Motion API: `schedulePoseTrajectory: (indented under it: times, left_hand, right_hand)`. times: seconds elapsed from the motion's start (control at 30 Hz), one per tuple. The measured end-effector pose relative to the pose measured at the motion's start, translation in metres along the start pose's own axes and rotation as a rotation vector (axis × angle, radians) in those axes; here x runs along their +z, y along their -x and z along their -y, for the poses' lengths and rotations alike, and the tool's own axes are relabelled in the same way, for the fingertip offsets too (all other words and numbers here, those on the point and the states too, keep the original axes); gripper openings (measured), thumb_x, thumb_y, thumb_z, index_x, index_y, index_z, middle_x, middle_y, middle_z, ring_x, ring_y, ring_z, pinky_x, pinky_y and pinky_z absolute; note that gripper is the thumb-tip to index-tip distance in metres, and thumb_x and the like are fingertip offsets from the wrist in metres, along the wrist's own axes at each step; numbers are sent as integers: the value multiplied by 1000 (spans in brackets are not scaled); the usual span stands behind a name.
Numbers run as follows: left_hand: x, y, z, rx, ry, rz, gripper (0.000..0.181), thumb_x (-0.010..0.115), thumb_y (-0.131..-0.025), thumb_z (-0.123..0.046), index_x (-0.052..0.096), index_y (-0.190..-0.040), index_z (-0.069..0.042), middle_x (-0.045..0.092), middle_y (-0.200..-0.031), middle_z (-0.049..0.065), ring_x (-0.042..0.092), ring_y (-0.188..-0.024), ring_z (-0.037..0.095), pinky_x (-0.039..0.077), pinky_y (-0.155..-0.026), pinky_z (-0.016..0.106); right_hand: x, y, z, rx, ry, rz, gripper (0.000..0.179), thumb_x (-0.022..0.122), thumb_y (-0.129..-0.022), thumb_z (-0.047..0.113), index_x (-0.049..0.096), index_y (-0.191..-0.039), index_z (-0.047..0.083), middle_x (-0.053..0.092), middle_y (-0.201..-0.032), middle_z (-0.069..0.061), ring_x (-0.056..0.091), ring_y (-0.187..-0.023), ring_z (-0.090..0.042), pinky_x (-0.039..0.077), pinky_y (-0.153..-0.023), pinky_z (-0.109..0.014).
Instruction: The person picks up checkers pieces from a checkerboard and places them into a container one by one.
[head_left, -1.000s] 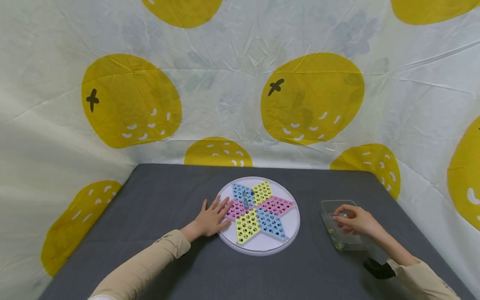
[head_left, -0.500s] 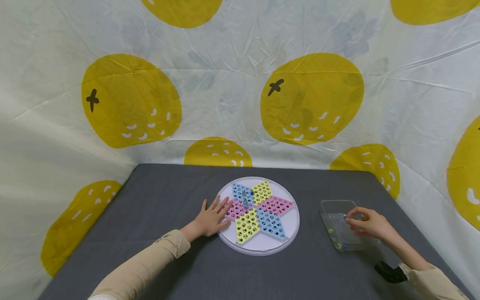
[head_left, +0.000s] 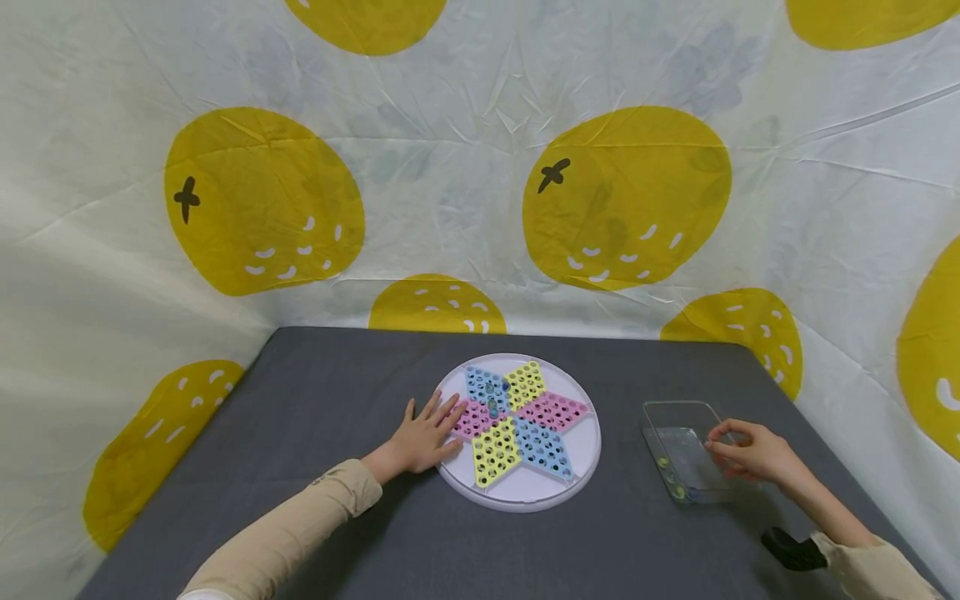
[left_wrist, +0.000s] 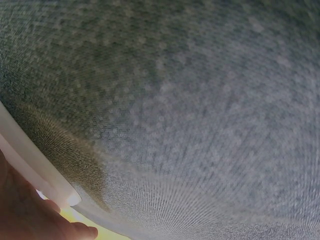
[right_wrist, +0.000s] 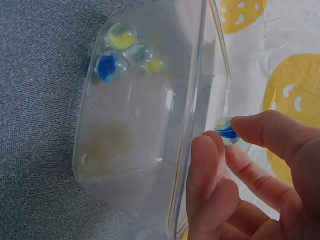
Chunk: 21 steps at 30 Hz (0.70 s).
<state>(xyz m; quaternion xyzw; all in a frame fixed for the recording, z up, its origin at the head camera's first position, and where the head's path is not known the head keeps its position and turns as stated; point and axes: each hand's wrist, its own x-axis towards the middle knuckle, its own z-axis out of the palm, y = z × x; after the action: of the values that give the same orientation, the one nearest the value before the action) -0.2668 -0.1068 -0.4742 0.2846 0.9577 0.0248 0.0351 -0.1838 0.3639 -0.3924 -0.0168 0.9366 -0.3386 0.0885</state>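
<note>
In the right wrist view a clear glass marble with a blue swirl (right_wrist: pixel 227 131) is pinched by the thumb and fingertips of my right hand (head_left: pixel 757 454). This hand is over the right side of a clear plastic box (head_left: pixel 692 457). Several marbles lie in that box, among them a yellow one (right_wrist: pixel 122 36) and a blue one (right_wrist: pixel 111 67). My left hand (head_left: pixel 415 439) rests with spread fingers on the left edge of a round white Chinese checkers board (head_left: pixel 581 446). A few marbles (head_left: pixel 492 407) sit in the board's blue and pink points.
Dark grey cloth (head_left: pixel 337 375) covers the table under the board and the box. A white curtain (head_left: pixel 442 192) printed with big yellow fruit hangs behind and at both sides. A black strap (head_left: pixel 792 550) shows at my right wrist.
My right hand has moved right, from over the middle of the box to its right side, with the marble between its fingers. The left hand and the board stay where they were.
</note>
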Motion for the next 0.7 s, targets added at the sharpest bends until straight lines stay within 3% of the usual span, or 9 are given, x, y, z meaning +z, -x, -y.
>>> schedulePoseTrajectory:
  times: [0.7]
  left_hand:
    - [-1,0,1,5,6,9,63,30,-91,-52,13,-144,-23,9,-152,0,2,-139,30,10,-101,64]
  right_hand:
    - [-1,1,3,18,-15,10,38,53,-89,32,53,-106,-2,63,-67,-5,61,-57,-18,41,-46,-27]
